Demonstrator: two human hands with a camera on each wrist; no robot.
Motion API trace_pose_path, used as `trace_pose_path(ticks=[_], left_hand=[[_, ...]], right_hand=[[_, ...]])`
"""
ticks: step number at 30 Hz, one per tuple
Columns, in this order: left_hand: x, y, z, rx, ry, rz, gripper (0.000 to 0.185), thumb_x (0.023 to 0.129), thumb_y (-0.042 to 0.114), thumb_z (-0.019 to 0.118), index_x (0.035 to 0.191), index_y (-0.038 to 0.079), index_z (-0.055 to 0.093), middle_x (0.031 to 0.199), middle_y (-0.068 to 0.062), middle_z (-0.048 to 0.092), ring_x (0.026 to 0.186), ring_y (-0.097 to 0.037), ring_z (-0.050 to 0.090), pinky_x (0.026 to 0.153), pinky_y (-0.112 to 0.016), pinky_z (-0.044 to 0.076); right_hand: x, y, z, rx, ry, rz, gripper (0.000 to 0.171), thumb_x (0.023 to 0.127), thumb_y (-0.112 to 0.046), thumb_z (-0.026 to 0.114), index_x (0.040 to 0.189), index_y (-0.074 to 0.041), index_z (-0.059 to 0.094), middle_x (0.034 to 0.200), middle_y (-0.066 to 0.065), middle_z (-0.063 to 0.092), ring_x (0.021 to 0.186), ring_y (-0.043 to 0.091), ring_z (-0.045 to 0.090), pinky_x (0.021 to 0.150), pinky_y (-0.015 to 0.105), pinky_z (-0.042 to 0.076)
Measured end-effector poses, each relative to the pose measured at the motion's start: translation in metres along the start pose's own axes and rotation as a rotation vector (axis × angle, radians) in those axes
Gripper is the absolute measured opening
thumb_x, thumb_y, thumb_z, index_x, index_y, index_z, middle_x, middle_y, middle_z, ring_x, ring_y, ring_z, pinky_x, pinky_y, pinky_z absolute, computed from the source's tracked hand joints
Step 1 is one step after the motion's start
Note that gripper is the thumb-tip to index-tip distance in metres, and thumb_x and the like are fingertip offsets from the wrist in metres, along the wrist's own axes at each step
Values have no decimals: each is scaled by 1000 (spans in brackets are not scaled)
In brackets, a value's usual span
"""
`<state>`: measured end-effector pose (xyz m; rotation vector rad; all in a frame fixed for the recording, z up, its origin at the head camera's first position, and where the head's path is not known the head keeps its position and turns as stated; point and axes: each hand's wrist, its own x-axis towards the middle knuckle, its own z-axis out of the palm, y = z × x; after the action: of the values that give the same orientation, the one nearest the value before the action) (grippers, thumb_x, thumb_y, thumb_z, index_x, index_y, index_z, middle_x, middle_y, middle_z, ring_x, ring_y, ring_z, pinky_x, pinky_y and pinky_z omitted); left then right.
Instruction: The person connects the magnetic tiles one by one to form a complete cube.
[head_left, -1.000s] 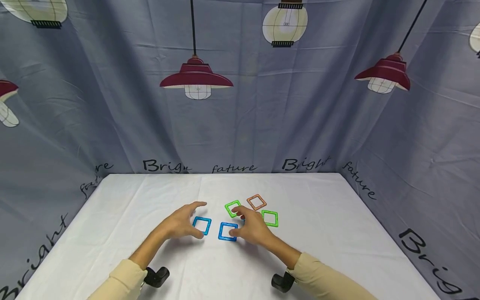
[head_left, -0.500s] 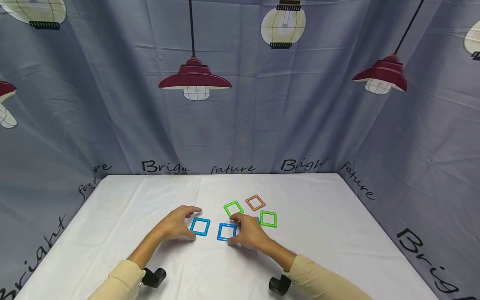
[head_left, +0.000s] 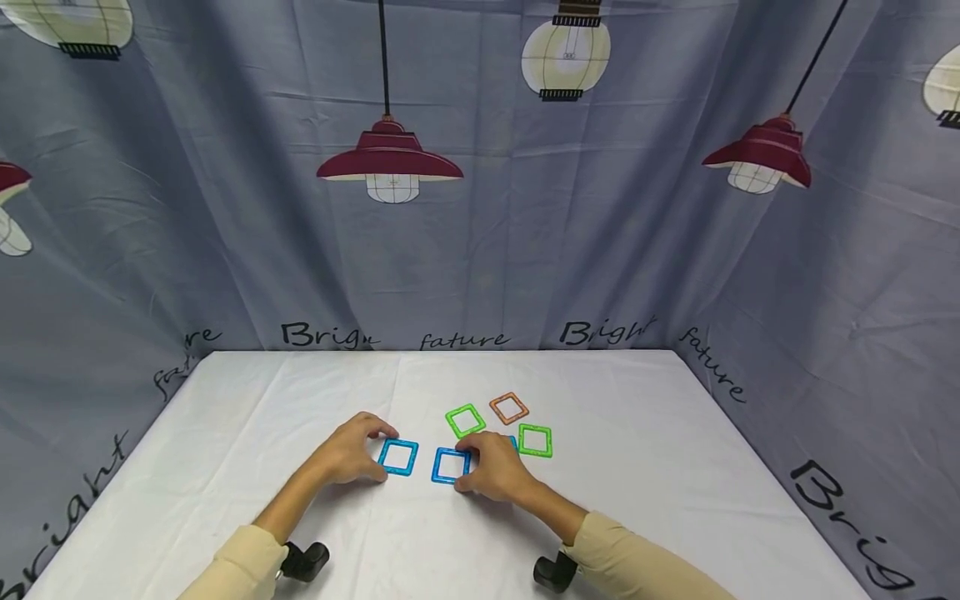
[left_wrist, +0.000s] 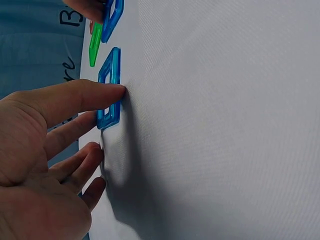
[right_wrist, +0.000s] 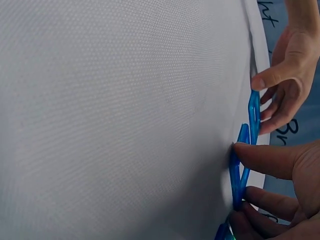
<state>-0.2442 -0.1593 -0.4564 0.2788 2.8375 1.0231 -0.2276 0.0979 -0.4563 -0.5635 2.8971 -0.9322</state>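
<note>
Two blue square frame tiles flat on the white tablecloth [head_left: 645, 433], side by side near the front middle, small gap between them. Left hand [head_left: 347, 454] pinches the light blue frame tile [head_left: 397, 457] at its left rim, thumb on the near edge, fingers on the far edge; the left wrist view shows the thumb tip [left_wrist: 112, 91] against the tile's side. Right hand [head_left: 495, 467] grips the darker blue frame tile [head_left: 452, 465] the same way on its right rim, thumb [right_wrist: 250, 156] on the edge. Behind it lie two green frame tiles [head_left: 465, 420] [head_left: 536, 440] and an orange frame tile [head_left: 509, 407], untouched; a further bit of blue shows behind the right fingers, cannot tell what. Handling, my read: thin rigid plastic, very light, open centre, smooth edges, so slippery on cloth and easy to skid rather than lift. Likely magnetic, may snap together when edges get close. Best hold is an edge pinch across opposite bars, or a fingertip hooked in the opening. Not fragile.
</note>
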Motion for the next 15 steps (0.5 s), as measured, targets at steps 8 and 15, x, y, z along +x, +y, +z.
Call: trace_pose_path(ticks=[8,15], left_hand=[[0,2,1,16,-6,-28,51,63,7,93,109,20,74,127,-8,60,117,-31,58,103,-59,47],[-1,2,0,3,-8,-26,50,63,8,93,107,21,74,128,-7,59,118,-31,58,103,-60,47]], right_hand=[[3,-3,4,-11,1,-11,50,71,-14,92,116,-3,73,117,10,73,109,25,66,97,43,54],[7,-9,7,-5,-9,-23,49,72,-13,91,116,-3,73,116,10,73,108,24,65,97,41,55]])
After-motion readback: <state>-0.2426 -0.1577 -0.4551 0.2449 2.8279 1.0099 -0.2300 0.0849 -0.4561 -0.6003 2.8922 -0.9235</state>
